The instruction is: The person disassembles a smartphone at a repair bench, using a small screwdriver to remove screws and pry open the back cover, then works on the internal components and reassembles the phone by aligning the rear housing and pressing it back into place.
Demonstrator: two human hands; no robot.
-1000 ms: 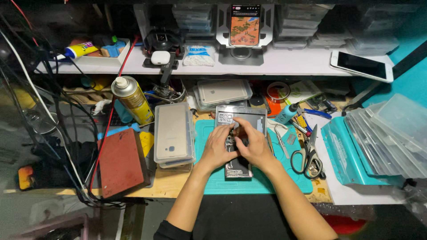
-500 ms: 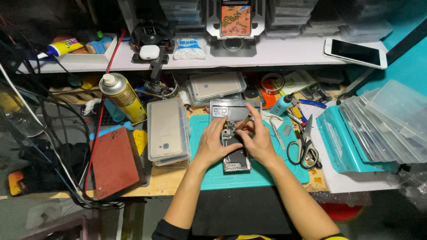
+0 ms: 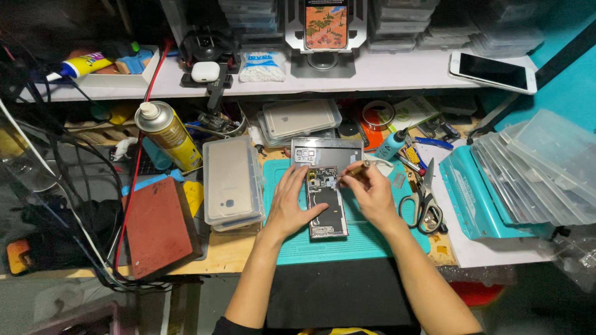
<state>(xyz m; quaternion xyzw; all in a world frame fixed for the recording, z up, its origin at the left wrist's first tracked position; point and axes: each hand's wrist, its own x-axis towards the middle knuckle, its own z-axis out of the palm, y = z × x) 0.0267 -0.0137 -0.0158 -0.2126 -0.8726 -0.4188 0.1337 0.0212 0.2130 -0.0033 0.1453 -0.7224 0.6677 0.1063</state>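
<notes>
**Both hands on an opened phone at a crowded repair bench**

Head camera: I steadied the opened phone (image 3: 326, 205), its back off and its circuit board showing, where it lay lengthwise on the teal work mat (image 3: 372, 239) at the middle of the bench. My left hand (image 3: 292, 205) lay flat against the phone's 9 o'clock edge, fingers spread and holding nothing, the thumb resting across the lower part of the body. My right hand (image 3: 371, 192), at the phone's 3 o'clock, was pinched narrowly around a thin tool (image 3: 352, 170) whose tip met the board near the phone's top end; what kind of tool it was I could not tell. Just past the phone at 12 o'clock lay a grey back cover (image 3: 328, 152) with a camera cut-out. At 9 o'clock from my left hand stood a stack of clear cases with a pale phone (image 3: 231, 183) on top, and beyond it, at 10 o'clock, a yellow spray can (image 3: 166, 133) leaned over. A red block (image 3: 158, 223) sat farther out at 9 o'clock. Scissors (image 3: 425, 201) lay at 3 o'clock from my right hand, with teal trays (image 3: 475, 195) beyond them. A white phone (image 3: 493, 71) rested on the shelf at 1 o'clock.
</notes>
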